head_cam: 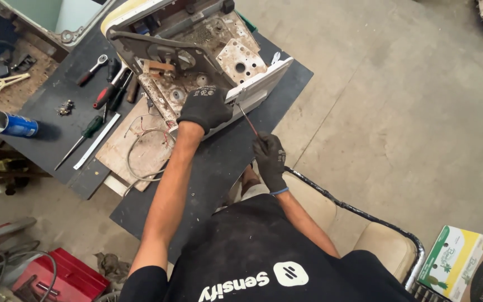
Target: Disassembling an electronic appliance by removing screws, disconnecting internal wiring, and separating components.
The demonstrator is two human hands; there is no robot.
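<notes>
A dark counter (208,168) carried a rusty, stripped appliance chassis (197,61) with a white side panel (258,86), tipped up near the far edge. The left hand (205,107), gloved in black, pressed on the chassis beside that panel, fingers curled over the metal. The right hand (269,159), also gloved, was the nearer 1 to the person; its fingers closed around a thin screwdriver (248,121). The tool's long axis ran up and leftward from the fingers, tip meeting the panel's lower edge just right of the left hand. Spare screwdrivers (107,95) lay well left.
</notes>
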